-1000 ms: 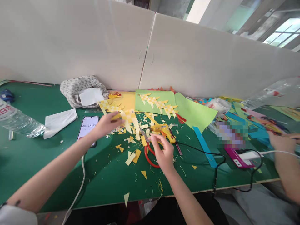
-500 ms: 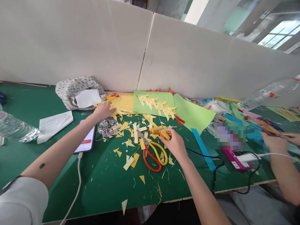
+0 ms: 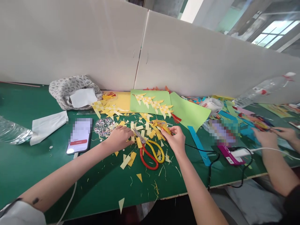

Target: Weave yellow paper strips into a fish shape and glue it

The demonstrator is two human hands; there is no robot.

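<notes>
My right hand grips a yellow glue gun low over the table, its nozzle partly lost among paper scraps. My left hand hovers at the scrap pile with fingers slightly apart, and I see nothing held in it. Between the two hands lie scissors with one red and one yellow handle, blades toward the back. Yellow and cream paper scraps surround them. Just behind my left hand is a round clear case of small beads. Folded yellow checkered paper fish lie further back.
More woven fish rest on a green sheet. At left are a phone, a tissue, a bottle and a cloth pouch. A cable passes a magenta power bank; another person's hands work at right.
My left hand has come away from the yellow paper fish at the back, moving right and nearer to the scraps by the scissors. My right hand keeps the glue gun in about the same place.
</notes>
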